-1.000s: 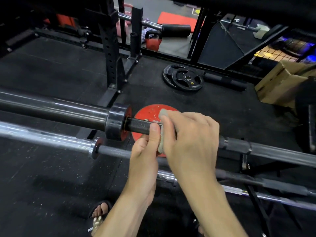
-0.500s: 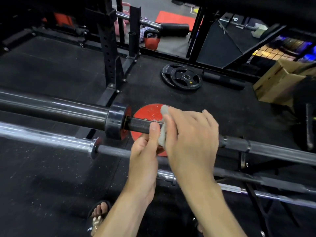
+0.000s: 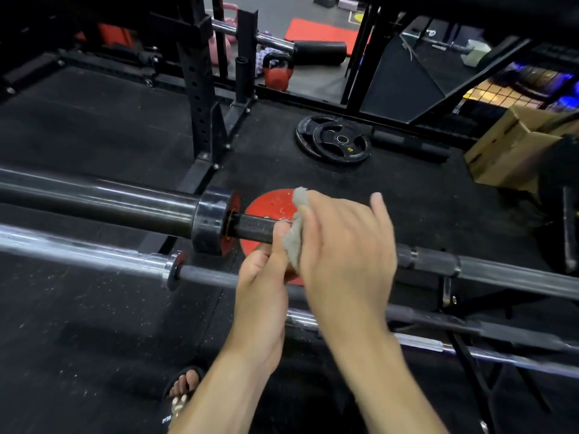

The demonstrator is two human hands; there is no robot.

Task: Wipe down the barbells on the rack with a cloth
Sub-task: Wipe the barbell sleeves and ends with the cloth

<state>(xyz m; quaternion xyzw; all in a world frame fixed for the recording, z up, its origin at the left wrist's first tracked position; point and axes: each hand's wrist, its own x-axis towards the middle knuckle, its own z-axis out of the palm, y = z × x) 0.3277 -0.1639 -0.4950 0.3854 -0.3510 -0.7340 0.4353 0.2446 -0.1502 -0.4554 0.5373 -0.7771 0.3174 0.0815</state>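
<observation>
- Right hand [image 3: 344,245], at the centre of the view: it lies over the grey, crumpled cloth [image 3: 294,236] and presses it onto the shaft; against the view half a second back, the fingers have lifted and spread, the little finger now standing up toward 12 o'clock. The grip on the cloth appears loosened rather than closed, though motion blur makes this uncertain.
- Left hand [image 3: 263,277], at about 8 o'clock from the right hand: it grips the shaft from below, thumb tip resting on top just beside the cloth; its place is unchanged from the earlier views.
- Meaning for the task: the loosened fingers suggest a regrip or a turn of the cloth between strokes; wiping of this bar is judged in progress, not complete.
- Dark steel barbell with a thick black sleeve and collar [image 3: 213,223]: it lies on the rack across the middle of the view, long axis running from 9 o'clock to roughly 4 o'clock, sleeve end pointing toward 9 o'clock.
- Bright chromed steel barbell [image 3: 78,249], just beside it toward 6 o'clock, lies nearly parallel; it is not touched by the cloth.
- Red round weight plate [image 3: 269,205] lies on the black rubber floor [image 3: 94,136] beyond the hands; a black weight plate [image 3: 335,142] lies at 12 o'clock from them.
</observation>
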